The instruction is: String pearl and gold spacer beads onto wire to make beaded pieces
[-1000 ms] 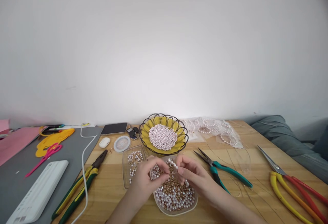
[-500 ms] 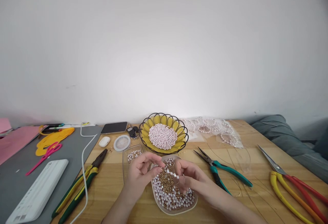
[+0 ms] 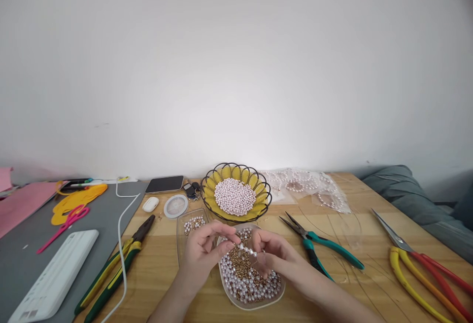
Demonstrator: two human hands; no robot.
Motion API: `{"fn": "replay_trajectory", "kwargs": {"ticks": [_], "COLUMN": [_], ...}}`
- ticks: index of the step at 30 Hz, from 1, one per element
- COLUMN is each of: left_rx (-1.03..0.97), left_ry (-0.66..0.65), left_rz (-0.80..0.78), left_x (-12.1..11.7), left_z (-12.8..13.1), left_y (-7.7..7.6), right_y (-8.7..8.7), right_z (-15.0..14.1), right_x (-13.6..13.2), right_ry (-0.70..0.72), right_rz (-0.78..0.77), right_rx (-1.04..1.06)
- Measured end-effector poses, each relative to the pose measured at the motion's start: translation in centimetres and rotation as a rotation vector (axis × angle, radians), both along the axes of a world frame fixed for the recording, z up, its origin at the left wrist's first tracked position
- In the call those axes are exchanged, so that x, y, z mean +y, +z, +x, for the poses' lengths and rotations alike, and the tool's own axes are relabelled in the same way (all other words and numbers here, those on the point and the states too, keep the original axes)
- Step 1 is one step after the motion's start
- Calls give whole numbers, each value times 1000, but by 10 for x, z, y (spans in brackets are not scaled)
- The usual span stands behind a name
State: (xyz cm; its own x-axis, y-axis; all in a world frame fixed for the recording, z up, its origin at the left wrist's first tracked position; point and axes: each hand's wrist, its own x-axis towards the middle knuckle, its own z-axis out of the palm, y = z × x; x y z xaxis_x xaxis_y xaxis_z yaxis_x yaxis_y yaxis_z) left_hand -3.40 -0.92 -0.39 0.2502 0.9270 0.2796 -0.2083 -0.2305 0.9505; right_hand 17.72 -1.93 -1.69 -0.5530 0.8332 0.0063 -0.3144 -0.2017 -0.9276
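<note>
A short string of pearl beads [image 3: 247, 250] stretches between my two hands, above a clear tub [image 3: 254, 306] of pearl and gold beads. My left hand [image 3: 207, 249] pinches the string's left end between thumb and fingertips. At the right end, my right hand [image 3: 275, 256] grips it with thumb and curled fingers; the fingers hide that end. Partly behind my left hand stands a second clear box [image 3: 181, 234] with a few pearl and gold beads. Past the tub is a yellow basket [image 3: 209, 197] with a black looped rim, holding many pale pink beads [image 3: 235, 197].
Teal needle-nose pliers [image 3: 314, 241] and red-and-yellow scissors [image 3: 417, 264] lie to the right. Green-yellow pliers [image 3: 118, 269], a white cable [image 3: 121, 239], a white keyboard [image 3: 55, 276] and pink scissors [image 3: 64, 227] are left. A phone [image 3: 164, 184] and bagged bead strands [image 3: 306, 185] lie at the back.
My left fingertips have shifted slightly, closing on the left end of the bead string. My right hand stays almost where it was.
</note>
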Motion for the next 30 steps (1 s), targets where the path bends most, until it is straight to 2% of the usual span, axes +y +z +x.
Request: {"fn": "replay_trajectory", "kwargs": {"ticks": [4,10,15,19,26,30], "left_rx": [32,136,154,173,174,166], "left_ry": [16,53,34,37,11,1], "left_rz": [65,191,252,188,-14,-72], "left_x": [1,0,1,0,-3,-5], "left_z": [-1,-2,-3,-2,1,0], "left_y": [-1,2,0,0,5,6], "right_y": [-2,5,3,0,5,5], "right_z": [0,-1,0,0,-2,-2], "right_x": [1,1,1,2,2,1], "right_ry": [-1,1,6,3,8,-11], "right_rz": [2,8,20,17,27,40], "right_rx": [4,-3,-8,-13,-60,-61]}}
